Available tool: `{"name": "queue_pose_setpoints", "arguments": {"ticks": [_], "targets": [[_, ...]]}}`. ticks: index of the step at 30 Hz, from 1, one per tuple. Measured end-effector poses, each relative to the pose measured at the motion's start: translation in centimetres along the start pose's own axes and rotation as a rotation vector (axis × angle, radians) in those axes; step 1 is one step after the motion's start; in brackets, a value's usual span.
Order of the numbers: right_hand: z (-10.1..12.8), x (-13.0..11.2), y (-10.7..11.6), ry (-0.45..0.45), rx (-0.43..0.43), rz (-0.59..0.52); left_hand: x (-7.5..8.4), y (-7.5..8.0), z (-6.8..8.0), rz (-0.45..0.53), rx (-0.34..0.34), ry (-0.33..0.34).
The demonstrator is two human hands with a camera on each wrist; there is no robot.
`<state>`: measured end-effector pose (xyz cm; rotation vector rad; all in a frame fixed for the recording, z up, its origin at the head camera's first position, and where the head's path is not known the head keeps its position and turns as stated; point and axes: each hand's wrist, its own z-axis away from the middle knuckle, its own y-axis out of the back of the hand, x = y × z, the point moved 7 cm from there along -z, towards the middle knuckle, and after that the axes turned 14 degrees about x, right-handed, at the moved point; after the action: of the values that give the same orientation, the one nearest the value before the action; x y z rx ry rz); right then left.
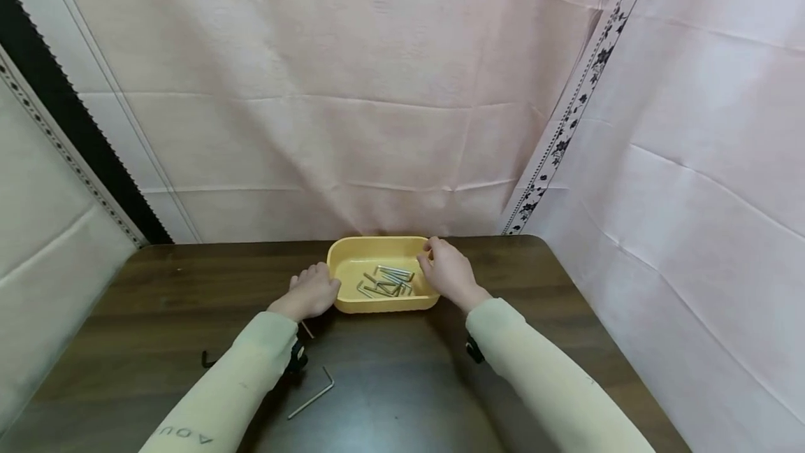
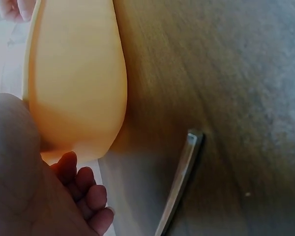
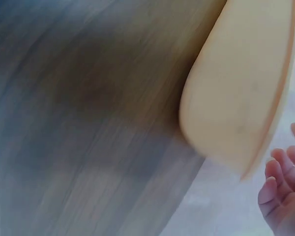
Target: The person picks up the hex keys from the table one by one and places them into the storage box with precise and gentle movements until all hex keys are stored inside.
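A shallow yellow tray [image 1: 385,305] sits near the table's far edge, with several L-shaped metal hex keys [image 1: 393,282] piled inside. My left hand [image 1: 310,292] holds the tray's left end, thumb at the rim and bent fingers against the outer wall, as the left wrist view shows. Around the right end, my right hand [image 1: 449,272] has its thumb over the rim and its fingers loosely bent; in the right wrist view those fingers [image 3: 278,184] stand a little apart from the wall. One loose hex key [image 2: 179,184] lies close below my left wrist.
Nearer on the brown wooden table [image 1: 402,397] lies another hex key [image 1: 312,397]. A short black hooked piece [image 1: 206,360] shows beside my left sleeve. Pale cloth curtains [image 1: 352,124] hang behind the table and along both sides.
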<state>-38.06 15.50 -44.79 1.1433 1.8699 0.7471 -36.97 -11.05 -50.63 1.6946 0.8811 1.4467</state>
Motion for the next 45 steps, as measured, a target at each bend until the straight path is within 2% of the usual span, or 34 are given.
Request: {"name": "queue_pose_setpoints", "arguments": {"ticks": [3,6,10,14,19,23,27,30,34,37,40,45], "targets": [[0.2,0.4,0.5,0.031,0.003,0.062,-0.4,0.5,0.2,-0.005,0.012,-0.026],[0.7,1.1,0.4,0.06,-0.03,0.15,-0.6,1.2,0.6,0.002,0.024,-0.043],[1.3,2.2,-0.1,0.104,-0.065,0.266,-0.7,3.0,1.8,-0.002,0.079,-0.067],[2.0,3.4,-0.2,0.096,-0.094,0.313,-0.2,4.7,4.1,-0.051,0.147,-0.167],[2.5,4.2,-0.7,0.079,-0.169,0.315,0.0,5.3,8.0,-0.099,0.135,-0.277],[2.6,4.3,-1.0,0.069,-0.215,0.298,-0.1,5.4,10.7,-0.102,0.094,-0.312],[2.6,4.3,-1.2,0.043,-0.241,0.275,0.0,4.8,12.9,-0.024,0.053,-0.364],[2.6,4.3,-1.2,0.041,-0.239,0.269,0.2,4.0,14.1,0.056,0.049,-0.446],[2.5,4.3,-1.2,0.039,-0.236,0.266,0.3,2.7,15.0,0.131,0.024,-0.508],[2.4,4.3,-1.2,0.024,-0.256,0.266,0.1,1.9,15.3,0.154,-0.013,-0.508],[2.1,4.2,-1.3,0.002,-0.273,0.257,0.0,1.5,15.5,0.154,-0.021,-0.515],[2.2,4.5,-1.7,-0.1,-0.317,0.153,-0.1,1.2,15.7,0.153,-0.025,-0.529]]}}
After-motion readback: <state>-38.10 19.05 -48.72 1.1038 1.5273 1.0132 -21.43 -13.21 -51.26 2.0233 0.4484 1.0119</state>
